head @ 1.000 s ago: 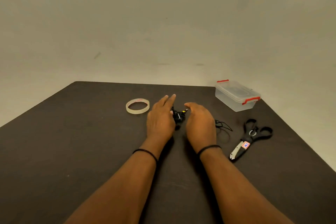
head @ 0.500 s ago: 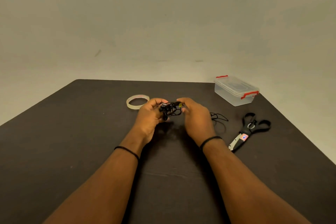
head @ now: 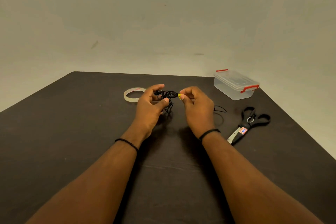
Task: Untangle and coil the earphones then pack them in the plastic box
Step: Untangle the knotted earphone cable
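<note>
Earphones (head: 168, 96) hang as a black knot just above centre frame, lifted off the table (head: 72, 132) between both hands, with a few loops dangling below. The left hand (head: 149, 109) cups the bulk of the tangle, fingers curled round it and an earbud showing near the fingertips; this looks like an anchoring hold, keeping the mass steady. The right hand (head: 197, 109) pinches a small yellow piece (head: 179, 96) at the knot's right edge between thumb and forefinger, its other fingers loosely curled. I judge that piece to be a tag or plug end, taken as a free end to draw out of the knot. Holding the bundle in the air probably lets the slack loops fall open.

Right of the right hand, a loop of black cord (head: 220, 110) lies on the table; whether it joins the earphones I cannot tell. Further right lie scissors (head: 249, 123), and in the upper right sits the box (head: 235, 85), its lid on with red clips, so it must be opened before packing. Left of the hands lies a tape roll (head: 133, 95). Untangling has barely begun.
</note>
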